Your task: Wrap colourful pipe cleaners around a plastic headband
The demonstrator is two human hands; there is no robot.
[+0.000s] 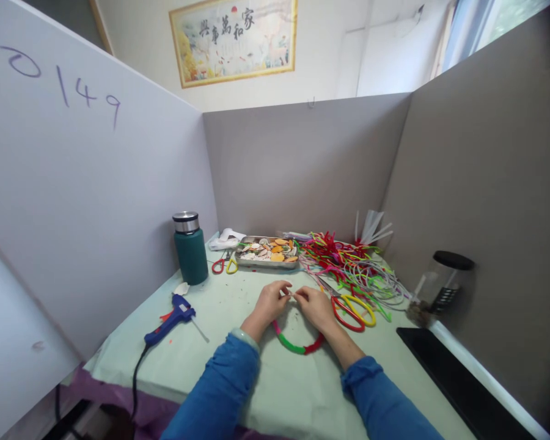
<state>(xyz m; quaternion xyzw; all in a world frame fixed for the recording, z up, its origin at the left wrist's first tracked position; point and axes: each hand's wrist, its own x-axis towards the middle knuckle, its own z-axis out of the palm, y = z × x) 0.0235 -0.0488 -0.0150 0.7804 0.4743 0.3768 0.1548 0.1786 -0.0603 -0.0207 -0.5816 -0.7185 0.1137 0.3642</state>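
Note:
A ring (293, 348) wrapped in pink, green and red fuzzy pipe cleaner is at the middle of the table, between my forearms. At its far side, my left hand (274, 300) is closed, with thumb and forefinger bent together. My right hand (314, 307) pinches close beside it, the fingertips of both hands almost meeting. A small pale bit shows between them; I cannot tell whether it is part of the ring or a strand end. My fingers hide the ring's far part. Large scissors (354, 311) with red and yellow handles lie just right of my right hand.
A blue glue gun (172, 319) lies at left, near a green bottle (191, 252). Behind stand a metal tray (266, 265) of small pieces and smaller scissors (224, 266). Tangled pipe cleaners (343, 260) fill the back right, near a clear jar (440, 287). Partitions surround the table.

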